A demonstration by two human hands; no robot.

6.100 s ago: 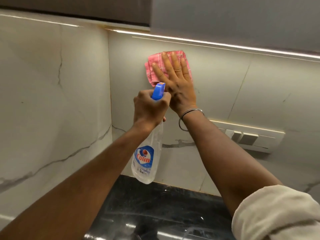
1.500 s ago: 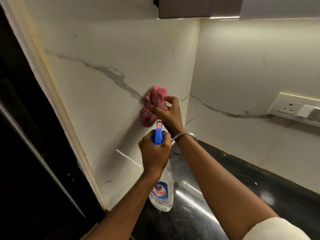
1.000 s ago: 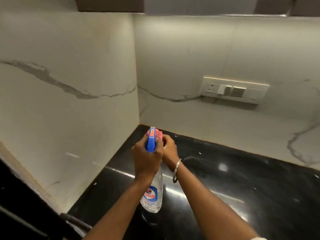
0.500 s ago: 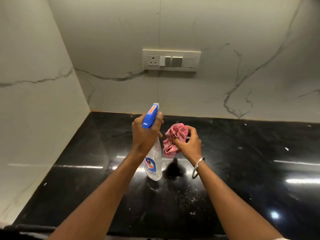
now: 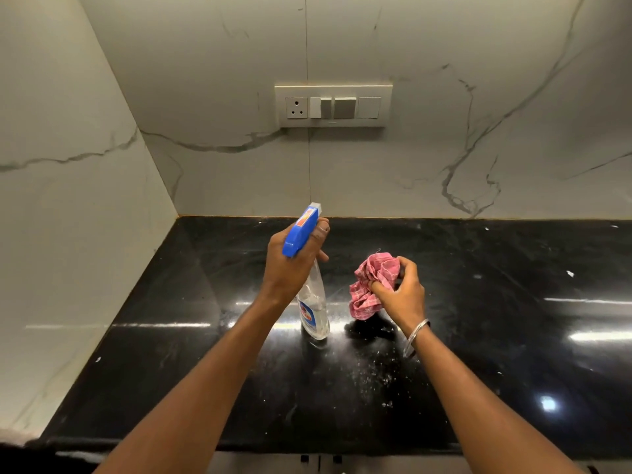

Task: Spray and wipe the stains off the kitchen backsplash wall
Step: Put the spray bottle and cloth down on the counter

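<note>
My left hand (image 5: 289, 265) grips the neck of a clear spray bottle (image 5: 314, 309) with a blue trigger head, its nozzle aimed at the back wall. The bottle hangs upright just above the black counter. My right hand (image 5: 402, 292) holds a crumpled pink checked cloth (image 5: 371, 285) over the counter, a little right of the bottle. The marble backsplash (image 5: 222, 80) with grey veins rises behind the counter and continues along the left wall.
A white switch plate with one socket and several switches (image 5: 333, 106) is set in the back wall above my hands. The glossy black counter (image 5: 513, 319) carries white specks and light reflections. A cabinet front edge shows at the bottom.
My view turned from the left wall to the back wall. Both hands came off the wall and now hover over the counter, and the cloth has moved apart to the right of the bottle.
</note>
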